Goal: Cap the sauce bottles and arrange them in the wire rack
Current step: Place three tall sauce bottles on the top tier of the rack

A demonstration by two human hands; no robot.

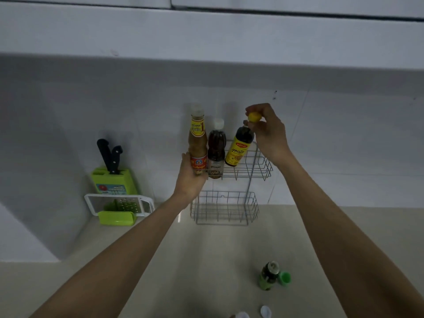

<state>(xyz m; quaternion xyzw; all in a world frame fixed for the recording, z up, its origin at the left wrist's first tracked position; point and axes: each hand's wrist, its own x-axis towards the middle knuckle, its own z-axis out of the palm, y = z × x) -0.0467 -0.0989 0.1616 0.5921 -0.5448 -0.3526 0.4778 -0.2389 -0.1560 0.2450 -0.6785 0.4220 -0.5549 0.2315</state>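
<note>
A two-tier wire rack (257, 167) hangs on the tiled wall. In its upper basket stand a tall brown sauce bottle (197, 143) with a clear cap and a dark bottle (216, 152) with a white cap. My left hand (191, 177) grips the base of the tall brown bottle. A dark bottle with a yellow label (238, 149) leans tilted over the upper basket; my right hand (267, 131) holds it by its yellow cap (254, 117). The lower basket (226, 208) holds nothing. On the counter stands an uncapped green bottle (269, 276) with its green cap (285, 278) beside it.
At the left stand a green knife block (113, 182) with black-handled knives and a white-and-green grater (119, 206). Two small white caps (265, 311) lie at the counter's near edge. An overhead cabinet runs above the rack.
</note>
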